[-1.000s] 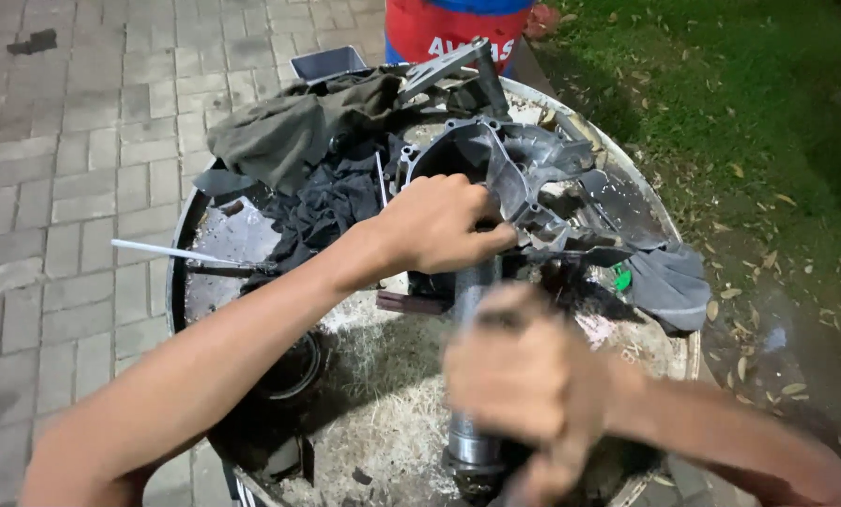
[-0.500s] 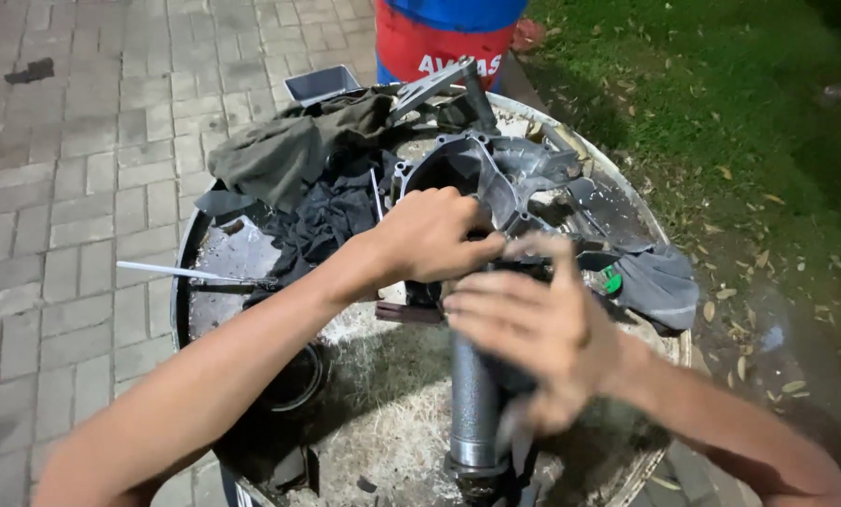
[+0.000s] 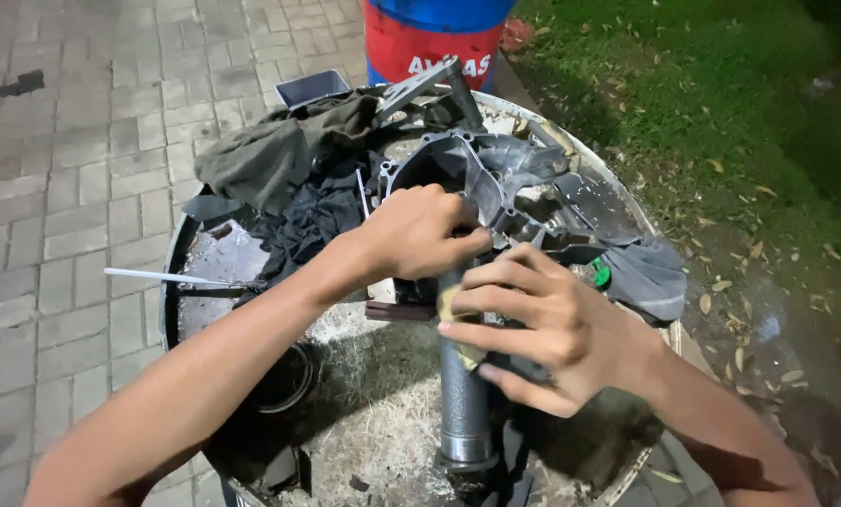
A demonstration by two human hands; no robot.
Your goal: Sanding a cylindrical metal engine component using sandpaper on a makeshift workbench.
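We have both hands over a round drum top (image 3: 190,282) that serves as our bench, and the work sits at its middle. Our left hand (image 3: 420,235) rests on the grey metal engine casing (image 3: 477,169), fingers curled narrow against its near edge, steadying it. Our right hand (image 3: 542,329) is wrapped around the upper part of the grey metal tube (image 3: 462,404), which runs from the casing toward the near edge of the drum top. Under the right fingers (image 3: 495,300) we see a small yellowish pad (image 3: 453,314) pressed to the tube.

A second ago the right hand was lower on the tube, close to the near edge and blurred with motion; half a second ago it was higher. Now it is at the top, just beside the left hand. We judge this as rubbing strokes along the tube, so the cleaning is under way, not finished.

Toward the far edge lie a crumpled olive cloth (image 3: 270,155) and a black rag (image 3: 312,221). A thin white rod (image 3: 171,278) lies at the left edge. Beyond the far edge stands a red and blue barrel (image 3: 430,42). Brick paving (image 3: 63,188) is on the left and grass (image 3: 721,113) on the right.
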